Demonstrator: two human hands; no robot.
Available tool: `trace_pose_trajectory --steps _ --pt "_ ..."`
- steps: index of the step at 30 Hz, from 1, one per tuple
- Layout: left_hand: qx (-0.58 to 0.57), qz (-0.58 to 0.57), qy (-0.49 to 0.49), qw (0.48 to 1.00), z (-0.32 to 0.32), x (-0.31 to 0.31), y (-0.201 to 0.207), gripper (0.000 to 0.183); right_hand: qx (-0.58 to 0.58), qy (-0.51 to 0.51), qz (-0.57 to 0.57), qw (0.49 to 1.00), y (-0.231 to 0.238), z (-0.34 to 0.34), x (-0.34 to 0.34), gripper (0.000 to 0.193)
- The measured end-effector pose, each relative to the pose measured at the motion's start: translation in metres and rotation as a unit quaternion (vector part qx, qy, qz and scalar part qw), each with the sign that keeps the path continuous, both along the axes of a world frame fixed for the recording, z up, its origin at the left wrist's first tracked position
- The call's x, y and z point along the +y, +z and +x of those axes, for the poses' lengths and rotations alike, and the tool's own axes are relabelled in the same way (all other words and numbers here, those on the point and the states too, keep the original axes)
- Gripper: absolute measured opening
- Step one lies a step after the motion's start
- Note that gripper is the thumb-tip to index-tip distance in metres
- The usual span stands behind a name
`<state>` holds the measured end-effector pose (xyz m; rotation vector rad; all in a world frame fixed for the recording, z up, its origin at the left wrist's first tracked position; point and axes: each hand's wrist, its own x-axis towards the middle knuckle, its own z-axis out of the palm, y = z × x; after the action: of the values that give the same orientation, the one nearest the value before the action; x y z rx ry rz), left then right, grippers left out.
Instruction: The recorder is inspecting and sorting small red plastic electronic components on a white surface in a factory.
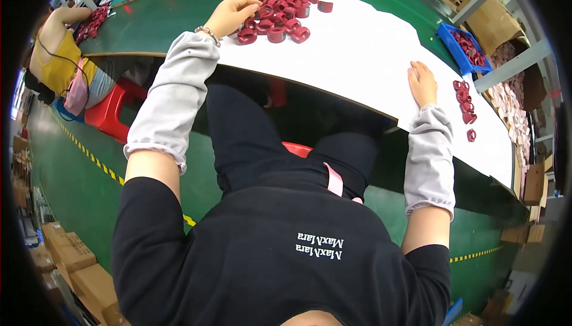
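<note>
A pile of dark red, short ring-shaped parts [277, 19] lies on a white sheet [357, 46] that covers the work table. My left hand [229, 17] is at the pile's left edge, thumb and forefinger drawn together against the parts. Whatever is between those fingertips is too small to make out. Palm down on the sheet farther right, my right hand [423, 84] has its fingers stretched out and holds nothing. To the right of it, a loose column of the same red rings [463, 102] runs toward the near edge, with one ring [471, 135] apart from the others.
A blue bin [456, 49] of red parts stands at the far right, near a grey metal post [515, 64]. Many pale pieces [509, 105] lie beyond the right edge. At the left, a person in yellow [59, 67] sits by a red stool [113, 111] and another red pile [92, 25].
</note>
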<state>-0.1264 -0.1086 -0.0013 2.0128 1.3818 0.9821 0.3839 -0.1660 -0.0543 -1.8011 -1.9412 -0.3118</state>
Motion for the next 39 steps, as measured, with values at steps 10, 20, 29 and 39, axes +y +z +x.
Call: trace_pose_trajectory --steps 10,20,29,39 --pt "-0.104 0.086 -0.075 0.988 0.041 -0.003 0.019 0.023 -0.017 0.015 -0.025 0.999 0.009 0.000 0.001 0.030" --pt "0.238 0.405 -0.186 0.863 0.111 -0.002 -0.012 0.012 0.051 0.218 -0.062 0.973 0.044 -0.073 0.048 0.032" --pt "0.238 0.409 -0.209 0.856 0.076 0.055 -0.009 0.011 0.225 0.247 -0.198 0.922 0.050 -0.164 0.128 0.041" --pt "-0.113 0.045 -0.280 0.952 0.198 0.036 -0.003 0.017 0.397 0.212 -0.230 0.863 0.038 -0.150 0.147 0.024"
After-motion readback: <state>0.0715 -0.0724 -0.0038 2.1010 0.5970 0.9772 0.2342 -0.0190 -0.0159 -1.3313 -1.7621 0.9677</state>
